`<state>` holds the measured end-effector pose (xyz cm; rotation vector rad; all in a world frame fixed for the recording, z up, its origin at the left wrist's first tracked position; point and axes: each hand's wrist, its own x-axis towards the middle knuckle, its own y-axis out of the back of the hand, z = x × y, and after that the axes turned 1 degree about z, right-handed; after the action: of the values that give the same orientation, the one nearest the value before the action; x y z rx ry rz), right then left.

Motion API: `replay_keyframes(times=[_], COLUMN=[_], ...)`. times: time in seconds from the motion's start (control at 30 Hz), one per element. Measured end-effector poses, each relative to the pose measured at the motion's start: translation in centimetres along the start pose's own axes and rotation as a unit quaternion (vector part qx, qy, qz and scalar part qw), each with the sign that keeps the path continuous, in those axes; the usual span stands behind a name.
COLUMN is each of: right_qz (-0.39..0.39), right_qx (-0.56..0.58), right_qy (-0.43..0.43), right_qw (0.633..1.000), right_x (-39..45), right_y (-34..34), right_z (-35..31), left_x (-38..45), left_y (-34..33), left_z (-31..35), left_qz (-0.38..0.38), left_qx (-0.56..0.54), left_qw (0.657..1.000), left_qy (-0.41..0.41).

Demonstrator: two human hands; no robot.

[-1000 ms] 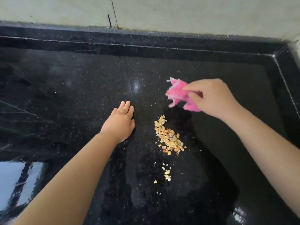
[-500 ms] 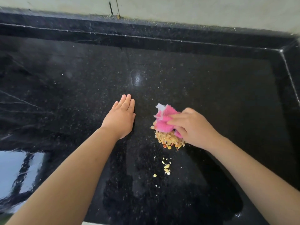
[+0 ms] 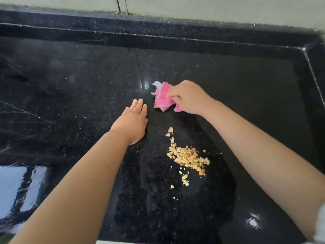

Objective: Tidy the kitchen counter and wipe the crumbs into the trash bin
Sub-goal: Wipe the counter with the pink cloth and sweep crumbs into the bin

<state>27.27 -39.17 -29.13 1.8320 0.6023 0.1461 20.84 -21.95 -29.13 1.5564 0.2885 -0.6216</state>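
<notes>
A pile of pale yellow crumbs [image 3: 188, 158] lies on the black speckled counter [image 3: 70, 88], with a few loose bits trailing toward me. My right hand [image 3: 189, 97] grips a crumpled pink cloth [image 3: 163, 98] just beyond the pile, away from the crumbs. Whether the cloth touches the counter I cannot tell. My left hand [image 3: 132, 120] rests flat on the counter to the left of the crumbs, fingers straight and together. No trash bin is in view.
A raised black rim [image 3: 175, 35] runs along the back of the counter under a pale wall, and turns down the right side [image 3: 314, 67]. The counter's near edge shows at the bottom.
Half a second ago the cloth was pressed on the far end of the crumb pile. My right hand has now drawn it back away from me, leaving the pile gathered closer. The left hand stayed put.
</notes>
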Motion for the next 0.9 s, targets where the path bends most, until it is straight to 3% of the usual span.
replay_keyframes(times=[0.13, 0.37, 0.57, 0.73, 0.9], right_qz=[-0.01, -0.146, 0.026, 0.096, 0.123], right_qx=[0.023, 0.107, 0.057, 0.033, 0.136], right_qy=[0.007, 0.084, 0.062, -0.063, -0.165], right_qw=[1.0, 0.98, 0.996, 0.993, 0.969], right_x=[-2.8, -10.1, -4.0, 3.8, 5.6], right_y=[-1.1, -0.7, 4.4, 5.0, 2.7], right_z=[-1.1, -2.3, 0.1, 3.1, 3.3], left_x=[0.0, -0.2, 0.1, 0.4, 0.6], left_y=[0.2, 0.9, 1.2, 1.1, 1.1], left_z=[-0.3, -0.6, -0.9, -1.0, -1.1], left_qz=[-0.002, -0.009, -0.021, -0.025, -0.034], left_qx=[-0.027, -0.047, -0.073, -0.078, -0.07], left_qw=[1.0, 0.999, 0.997, 0.997, 0.997], left_qy=[-0.004, -0.015, -0.015, -0.007, -0.014])
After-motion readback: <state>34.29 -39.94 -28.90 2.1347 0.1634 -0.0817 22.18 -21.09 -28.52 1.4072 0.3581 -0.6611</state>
